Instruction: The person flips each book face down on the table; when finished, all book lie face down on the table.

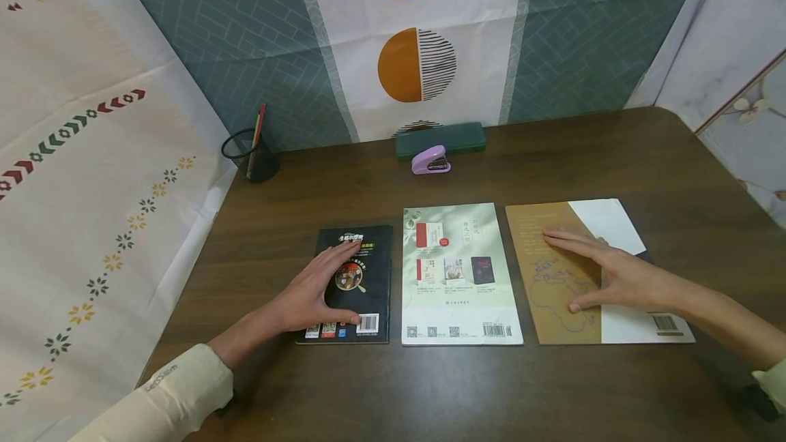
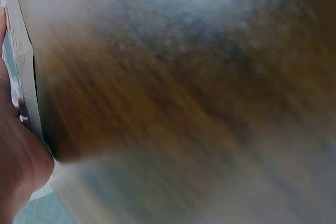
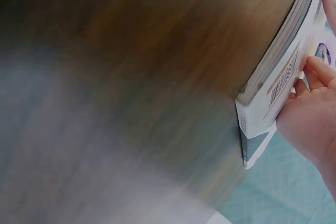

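Three books lie face down in a row on the brown table. My left hand [image 1: 316, 288] rests on the black book [image 1: 376, 285] at the left, fingers stretched toward its top and thumb out over the lower part. In the middle is the pale green book [image 1: 457, 319], touched by neither hand. At the right, my right hand [image 1: 614, 275] lies across the tan and white book [image 1: 555, 322] with fingers extended and thumb apart. The right wrist view shows the thick page edge and barcode of that book [image 3: 278, 90] beside the hand [image 3: 310, 119].
Behind the books, a purple stapler [image 1: 431, 161] stands in front of a dark green box [image 1: 457, 140]. A black mesh pen cup [image 1: 260, 162] with pencils is at the back left corner. Patterned cloths hang behind and left of the table [image 1: 442, 394].
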The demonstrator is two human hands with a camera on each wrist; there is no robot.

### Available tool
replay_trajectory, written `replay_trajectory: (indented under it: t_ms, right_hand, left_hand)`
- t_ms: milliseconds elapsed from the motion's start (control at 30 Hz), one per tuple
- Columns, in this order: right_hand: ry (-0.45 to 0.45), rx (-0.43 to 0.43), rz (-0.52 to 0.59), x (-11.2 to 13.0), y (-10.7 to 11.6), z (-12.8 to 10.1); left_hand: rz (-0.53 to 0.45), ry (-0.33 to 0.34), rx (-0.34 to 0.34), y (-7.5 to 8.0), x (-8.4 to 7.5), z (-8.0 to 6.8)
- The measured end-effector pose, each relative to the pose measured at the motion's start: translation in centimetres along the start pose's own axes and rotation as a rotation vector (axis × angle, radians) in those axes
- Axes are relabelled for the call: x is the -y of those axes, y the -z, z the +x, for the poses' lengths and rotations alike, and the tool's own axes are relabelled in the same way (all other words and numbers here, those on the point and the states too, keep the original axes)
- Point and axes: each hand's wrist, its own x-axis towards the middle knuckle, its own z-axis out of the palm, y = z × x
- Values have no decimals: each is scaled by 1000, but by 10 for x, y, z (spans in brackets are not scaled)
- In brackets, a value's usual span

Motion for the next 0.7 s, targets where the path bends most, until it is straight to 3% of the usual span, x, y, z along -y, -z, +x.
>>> replay_trajectory:
  t_ms: [467, 700]
  right_hand:
    - [5, -3, -29, -3, 2, -3]
    - [55, -16, -59, -7, 2, -6]
  left_hand:
    - [-5, -20, -11, 0, 1, -1]
    - [-10, -26, -3, 0, 1, 1]
